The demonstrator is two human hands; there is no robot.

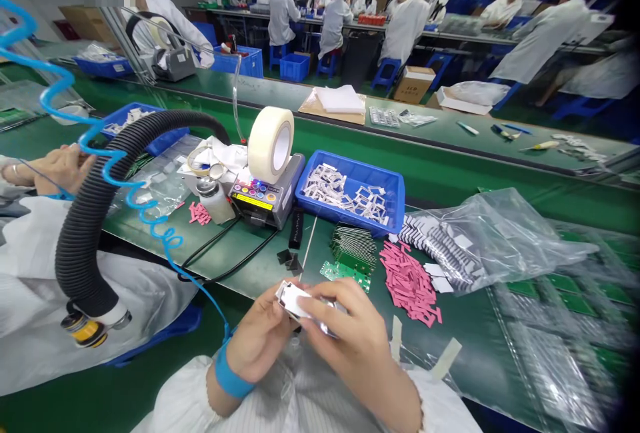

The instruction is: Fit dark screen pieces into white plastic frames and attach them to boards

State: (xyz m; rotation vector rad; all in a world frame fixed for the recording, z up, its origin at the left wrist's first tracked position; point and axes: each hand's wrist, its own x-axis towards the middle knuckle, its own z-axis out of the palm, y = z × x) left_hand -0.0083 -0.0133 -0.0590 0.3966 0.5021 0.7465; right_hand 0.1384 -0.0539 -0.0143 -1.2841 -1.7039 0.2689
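Small white rectangular piece with a dark end (292,299) is held over the near edge of the dark green tabletop (467,343), which lies bare between loose pink strips (407,283) and clear plastic trays (555,370); the left hand (260,333) pinches it by the dark end, the right hand (353,326) curls its fingers over the other

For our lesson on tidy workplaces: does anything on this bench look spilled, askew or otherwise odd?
Nothing looks clearly spilled or damaged. Least tidy are the pink pieces, heaped loose on the bench beside the green boards, whereas the white frames sit in a blue tray; that may be deliberate.
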